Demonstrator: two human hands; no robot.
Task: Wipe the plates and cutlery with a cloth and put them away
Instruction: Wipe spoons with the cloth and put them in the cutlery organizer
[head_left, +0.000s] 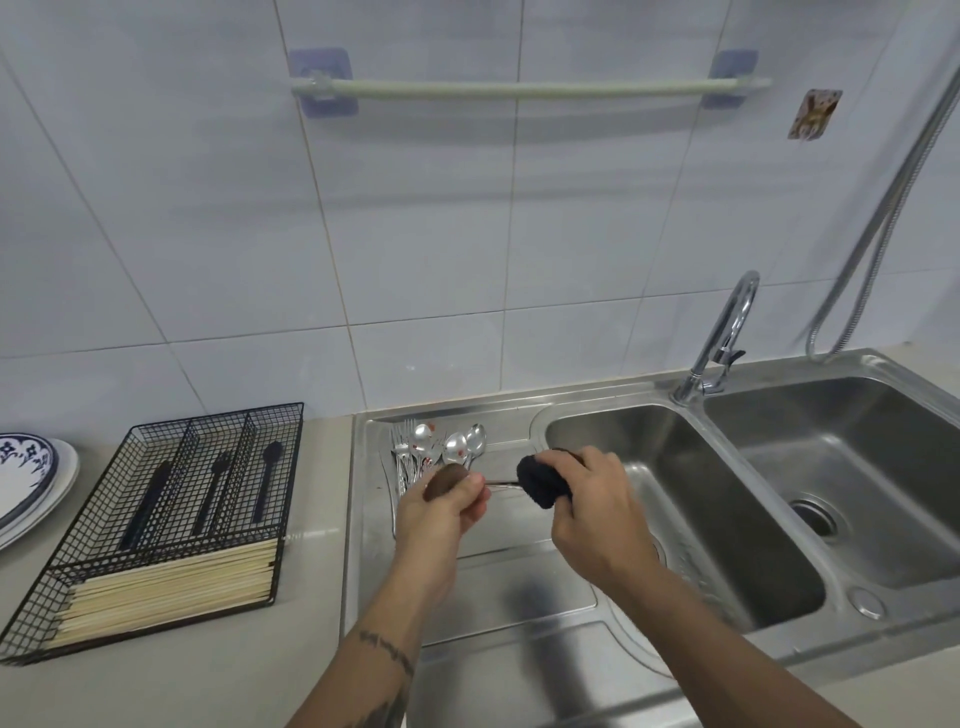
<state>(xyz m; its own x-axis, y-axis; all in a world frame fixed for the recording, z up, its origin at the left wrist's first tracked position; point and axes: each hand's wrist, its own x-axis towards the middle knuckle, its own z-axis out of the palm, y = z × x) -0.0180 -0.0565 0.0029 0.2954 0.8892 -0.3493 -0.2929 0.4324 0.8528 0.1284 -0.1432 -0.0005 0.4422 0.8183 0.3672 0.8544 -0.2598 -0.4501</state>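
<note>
Our left hand (441, 512) grips a brown-handled utensil (448, 479), while our right hand (592, 512) pinches a dark cloth (540, 480) around its metal end. Beyond the left hand lie spoons (457, 446) and forks (402, 452) on the drainboard (493, 577); further left, a wire tray (156, 519) and plates (31, 478).

both hands work over the draining board (483, 571); left hand (441, 512) and right hand (592, 512) sit close together, a thin utensil bridging the narrow gap. pile of forks and spoons (436, 452) lies just behind left hand, blocking the back corner. front of board is bare steel, open for reach. left basin (691, 499) open right of right hand, faucet (722, 338) stands at its back rim. wire cutlery tray (156, 519) on the counter to the left, well apart; plates (31, 483) beyond it at the edge.
</note>
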